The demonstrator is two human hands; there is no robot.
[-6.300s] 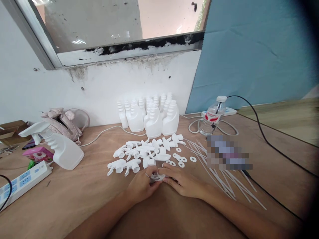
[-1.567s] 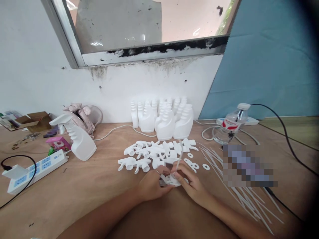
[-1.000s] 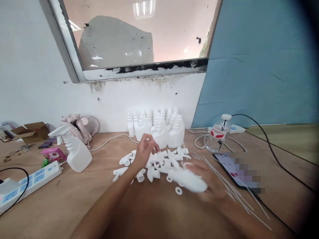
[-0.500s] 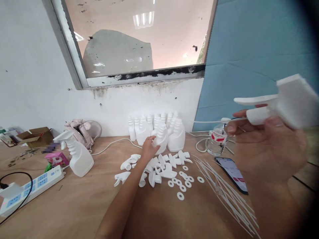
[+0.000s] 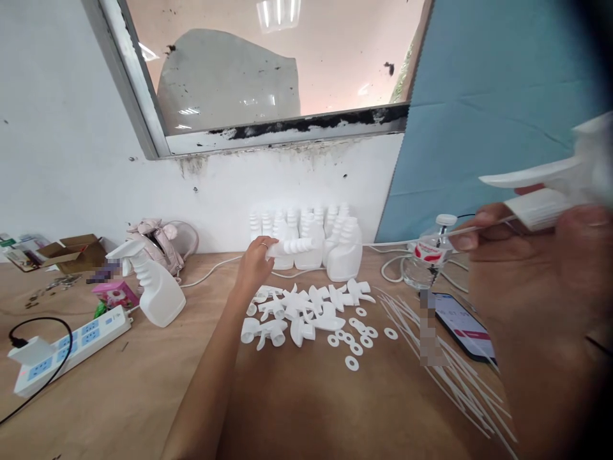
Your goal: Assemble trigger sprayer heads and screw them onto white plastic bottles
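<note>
My left hand (image 5: pixel 255 260) grips a white bottle (image 5: pixel 297 246) by its body. The bottle is tipped on its side, its ribbed neck pointing right, in front of a group of upright white bottles (image 5: pixel 345 252). Close to the camera at the right, my right hand (image 5: pixel 536 281) is closed round a white trigger sprayer head (image 5: pixel 539 209). A thin tube (image 5: pixel 483 228) extends left from its collar past the fingertips; part of the head is cut off by the frame edge. Loose sprayer heads (image 5: pixel 292 303) and flat white washers (image 5: pixel 352 363) lie on the table between my arms.
Thin white tubes (image 5: pixel 450 377) lie beside a phone (image 5: pixel 462 326) at the right, below a clear water bottle (image 5: pixel 426 255). At the left are an assembled spray bottle (image 5: pixel 160 294), a power strip (image 5: pixel 71 345), a pink bag (image 5: pixel 158 246) and a cardboard box (image 5: pixel 74 252).
My left hand has lifted a bottle from the front of the group, moved left and tipped it over. My right hand has shifted right with the sprayer head.
</note>
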